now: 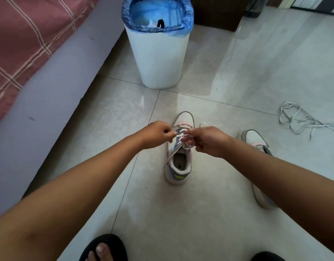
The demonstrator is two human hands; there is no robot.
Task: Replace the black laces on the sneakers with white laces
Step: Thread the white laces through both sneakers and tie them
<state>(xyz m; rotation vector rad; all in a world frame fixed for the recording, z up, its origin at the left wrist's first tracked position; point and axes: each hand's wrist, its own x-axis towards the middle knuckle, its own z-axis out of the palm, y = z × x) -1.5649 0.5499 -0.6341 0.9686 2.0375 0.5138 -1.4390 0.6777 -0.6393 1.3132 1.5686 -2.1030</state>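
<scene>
sneaker being laced (178, 166): stands on the tiled floor (209, 213) at frame centre, toe toward 12 o'clock, heel toward 6 o'clock, opening facing up.
white lace (173, 150): crosses the eyelets over the tongue; one free end trails down the shoe's side toward 7 o'clock.
left hand (156, 135): at 9 o'clock of the lacing, fingers curled, thumb and forefinger pinching a strand of the white lace.
right hand (209, 140): at 3 o'clock of the lacing, fingers curled, pinching lace strands; it covers part of the upper eyelets.
second sneaker (256, 140): at 3 o'clock of the first, well apart, toe toward 12 o'clock; the right forearm hides its middle, so its lacing cannot be told.
loose white lace (301, 123): lies in a tangle on the floor at 2 o'clock, beyond the second sneaker.
waste bin (158, 59): white, with a blue liner, stands at 12 o'clock of the shoe, apart from it; a black loop (160, 23) shows inside, what it is cannot be told.
bed (30, 53): checked pink cover over a grey edge, runs along 9 to 11 o'clock.
foot in a dark slipper (104, 249): at 7 o'clock, bottom edge.
</scene>
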